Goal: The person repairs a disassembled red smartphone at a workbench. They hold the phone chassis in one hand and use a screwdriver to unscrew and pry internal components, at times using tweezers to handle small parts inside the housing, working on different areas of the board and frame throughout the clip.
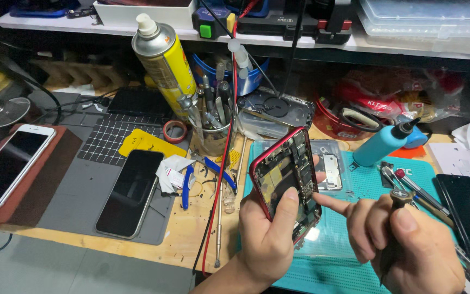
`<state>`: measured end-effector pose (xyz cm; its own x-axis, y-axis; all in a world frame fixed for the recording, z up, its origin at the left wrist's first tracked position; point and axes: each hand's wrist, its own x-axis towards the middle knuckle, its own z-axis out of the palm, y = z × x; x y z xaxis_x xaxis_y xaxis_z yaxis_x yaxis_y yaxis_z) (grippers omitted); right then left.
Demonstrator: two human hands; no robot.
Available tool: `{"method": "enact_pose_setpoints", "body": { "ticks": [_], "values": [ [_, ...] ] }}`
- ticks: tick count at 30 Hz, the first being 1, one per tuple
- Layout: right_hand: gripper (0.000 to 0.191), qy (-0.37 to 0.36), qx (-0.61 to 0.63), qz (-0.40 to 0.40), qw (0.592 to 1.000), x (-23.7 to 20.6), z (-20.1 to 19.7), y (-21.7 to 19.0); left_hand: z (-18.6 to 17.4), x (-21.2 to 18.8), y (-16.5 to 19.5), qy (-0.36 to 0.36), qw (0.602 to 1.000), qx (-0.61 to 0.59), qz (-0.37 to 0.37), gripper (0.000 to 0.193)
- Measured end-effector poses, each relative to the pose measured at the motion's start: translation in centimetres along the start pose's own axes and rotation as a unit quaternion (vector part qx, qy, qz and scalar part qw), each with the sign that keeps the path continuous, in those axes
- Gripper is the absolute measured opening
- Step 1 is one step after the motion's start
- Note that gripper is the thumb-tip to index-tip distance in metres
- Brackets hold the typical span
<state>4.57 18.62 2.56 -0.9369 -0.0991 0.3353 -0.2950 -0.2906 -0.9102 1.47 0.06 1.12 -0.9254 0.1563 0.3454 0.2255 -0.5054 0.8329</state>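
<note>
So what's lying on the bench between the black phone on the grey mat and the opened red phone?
In the head view, between the black phone and the opened red phone lie blue-handled pliers, crumpled white paper and a red cable.

Your left hand [270,234] rises from the lower centre of the frame, forearm angled up from the bottom edge, thumb [285,209] laid forward and fingers curled in a closed grasp. Your right hand [409,247] sits at lower right, index finger [330,202] extended leftward, the other 3 fingers folded, thumb [409,219] pressed down on top.
</note>
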Motion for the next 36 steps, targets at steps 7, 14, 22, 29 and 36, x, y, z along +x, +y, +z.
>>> {"method": "enact_pose_setpoints", "body": {
  "ticks": [7, 14, 22, 29, 36],
  "values": [
    [0.050, 0.020, -0.084, -0.007, 0.996, 0.1, 0.5, -0.2, -0.1, -0.1, -0.1, -0.004, 0.997, 0.074, 0.033, 0.036],
    [0.049, 0.046, -0.093, 0.013, 0.994, 1.2, 0.2, 0.1, -0.5, 0.0, -0.1, -0.031, 0.996, 0.074, 0.045, 0.034],
    [0.048, 0.028, -0.059, 0.007, 0.998, 1.3, 0.6, 0.2, -0.6, 0.0, -0.1, -0.003, 0.994, 0.096, 0.048, 0.033],
    [0.048, 0.034, -0.087, 0.009, 0.996, 1.3, 0.6, 0.2, -0.8, -0.3, 0.0, 0.014, 0.981, 0.184, -0.051, 0.035],
    [0.050, 0.052, -0.050, 0.019, 0.997, 1.3, 0.3, 1.0, -0.9, 0.7, 0.5, -0.027, 0.999, 0.006, -0.041, 0.035]
  ]
}}
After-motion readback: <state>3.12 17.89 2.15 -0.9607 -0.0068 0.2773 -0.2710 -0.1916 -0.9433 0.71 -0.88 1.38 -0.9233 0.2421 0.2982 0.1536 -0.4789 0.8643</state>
